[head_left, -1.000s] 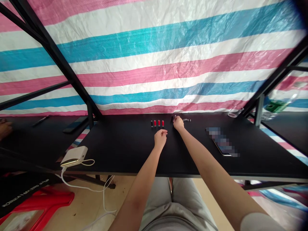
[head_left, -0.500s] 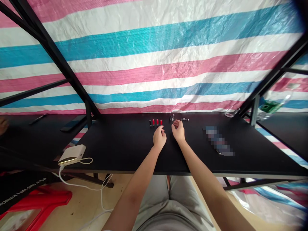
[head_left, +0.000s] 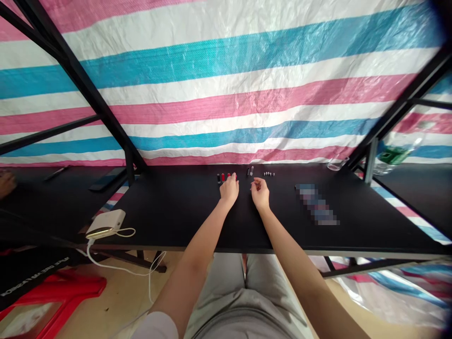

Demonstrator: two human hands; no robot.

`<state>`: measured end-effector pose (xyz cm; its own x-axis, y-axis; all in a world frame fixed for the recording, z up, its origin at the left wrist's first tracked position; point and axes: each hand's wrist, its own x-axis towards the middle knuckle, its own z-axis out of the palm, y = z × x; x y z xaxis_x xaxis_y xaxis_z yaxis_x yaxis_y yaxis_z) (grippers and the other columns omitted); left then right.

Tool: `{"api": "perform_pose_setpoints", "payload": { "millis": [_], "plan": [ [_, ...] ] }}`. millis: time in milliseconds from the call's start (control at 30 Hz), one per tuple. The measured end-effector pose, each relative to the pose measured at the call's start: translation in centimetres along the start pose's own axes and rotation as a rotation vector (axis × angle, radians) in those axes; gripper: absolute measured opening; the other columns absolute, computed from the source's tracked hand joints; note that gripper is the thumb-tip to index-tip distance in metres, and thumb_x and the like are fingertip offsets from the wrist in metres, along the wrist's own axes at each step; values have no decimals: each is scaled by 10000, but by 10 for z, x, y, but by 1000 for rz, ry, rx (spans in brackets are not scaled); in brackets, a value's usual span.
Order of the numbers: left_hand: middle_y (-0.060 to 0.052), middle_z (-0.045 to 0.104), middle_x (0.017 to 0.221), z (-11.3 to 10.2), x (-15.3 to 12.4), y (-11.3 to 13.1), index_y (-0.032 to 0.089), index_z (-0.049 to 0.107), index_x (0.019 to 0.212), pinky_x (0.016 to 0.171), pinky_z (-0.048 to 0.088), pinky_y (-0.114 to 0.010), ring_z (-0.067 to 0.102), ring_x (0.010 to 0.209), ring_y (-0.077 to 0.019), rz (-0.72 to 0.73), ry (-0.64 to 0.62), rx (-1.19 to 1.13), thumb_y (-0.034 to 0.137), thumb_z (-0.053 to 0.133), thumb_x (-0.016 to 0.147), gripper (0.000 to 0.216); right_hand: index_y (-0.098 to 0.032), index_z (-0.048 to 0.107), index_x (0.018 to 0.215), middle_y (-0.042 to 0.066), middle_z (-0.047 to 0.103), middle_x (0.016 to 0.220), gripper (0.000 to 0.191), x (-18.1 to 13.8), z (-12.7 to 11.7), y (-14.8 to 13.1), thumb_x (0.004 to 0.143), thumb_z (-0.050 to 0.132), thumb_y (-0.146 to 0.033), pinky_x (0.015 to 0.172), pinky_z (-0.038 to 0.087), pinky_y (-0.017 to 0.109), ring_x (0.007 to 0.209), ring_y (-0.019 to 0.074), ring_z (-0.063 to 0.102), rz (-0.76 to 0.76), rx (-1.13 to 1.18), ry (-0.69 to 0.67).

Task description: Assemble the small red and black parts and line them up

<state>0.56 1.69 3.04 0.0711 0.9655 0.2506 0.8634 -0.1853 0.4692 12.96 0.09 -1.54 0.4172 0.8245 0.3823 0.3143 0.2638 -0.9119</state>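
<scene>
My left hand (head_left: 229,190) reaches to the right end of a short row of small red tubes (head_left: 223,177) near the far edge of the black table (head_left: 183,212). Its fingers are closed round the rightmost tube. My right hand (head_left: 260,193) hovers just to the right of it, fingers curled into a loose pinch; what they hold, if anything, is too small to make out. Two small upright tubes (head_left: 250,171), one dark and one clear, stand just beyond my right hand. A row of tiny dark pieces (head_left: 269,174) lies to their right.
A phone (head_left: 317,210) lies on the table to the right. A white power bank (head_left: 106,223) with a cable sits at the left front corner. Black frame posts (head_left: 131,165) rise on both sides, with a striped tarp behind. Another person's hand (head_left: 6,182) shows at far left.
My right hand has drawn back from the upright tubes toward me and curled its fingers. My left hand has moved forward onto the right end of the red row.
</scene>
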Motion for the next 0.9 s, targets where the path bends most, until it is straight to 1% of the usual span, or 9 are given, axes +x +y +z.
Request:
{"api": "perform_pose_setpoints", "payload": {
  "millis": [67,167,233,300,400,533,633,767,900],
  "plan": [
    [-103,598,1042,1,2,-1,212,585,1057,756,440,-303,595,901,-216,36,58,-40,271,407,867,266,-154,517,1006,53,604,832,279,0,0,1,783,441,-305,664,473,280,661,130,560,-4,-6,-7],
    [-82,637,895,7,0,-2,189,626,878,744,443,-288,598,844,-189,24,127,-285,261,487,828,165,-152,527,994,58,608,821,277,-1,-1,0,789,445,-319,690,466,283,706,146,569,-32,-55,-23],
    [-71,648,816,12,-5,-2,171,622,838,682,453,-270,601,758,-164,-46,139,-568,269,536,794,138,-155,546,954,68,613,834,269,-1,-1,-3,803,446,-353,711,454,289,735,157,568,-74,-125,-65],
    [-72,654,808,15,-12,-1,154,608,852,573,443,-241,584,642,-130,-143,105,-885,304,551,779,176,-162,563,880,77,617,834,291,-2,-1,-6,838,398,-399,719,438,297,754,170,563,-119,-221,-136],
    [-71,654,794,16,-22,0,132,594,854,469,386,-208,507,487,-72,-225,45,-1159,337,582,749,230,-178,553,754,72,609,772,409,-3,-3,-10,888,276,-447,694,413,293,743,180,555,-156,-347,-219],
    [-63,644,781,13,-28,0,126,591,828,419,322,-188,474,447,-46,-232,32,-1260,362,614,720,261,-193,506,647,31,570,644,478,-6,-5,-16,905,217,-472,636,394,257,621,144,531,-159,-333,-283],
    [-51,631,754,12,-28,-1,125,585,811,418,321,-188,465,438,-40,-263,59,-1284,377,619,714,273,-196,486,628,15,544,609,457,-8,-5,-19,898,251,-481,611,392,245,574,128,508,-163,-283,-283],
    [-22,604,697,11,-27,-1,131,567,787,405,306,-181,445,421,-34,-315,135,-1297,397,624,704,284,-190,520,761,28,569,717,339,-9,-3,-19,863,360,-471,624,414,248,636,135,525,-203,-195,-238],
    [-6,581,664,9,-26,-2,133,558,768,392,287,-175,426,407,-30,-345,186,-1303,396,621,701,279,-188,525,884,42,589,811,260,-9,-1,-14,827,442,-428,612,432,251,701,148,555,-217,-146,-266]
  ]
}}
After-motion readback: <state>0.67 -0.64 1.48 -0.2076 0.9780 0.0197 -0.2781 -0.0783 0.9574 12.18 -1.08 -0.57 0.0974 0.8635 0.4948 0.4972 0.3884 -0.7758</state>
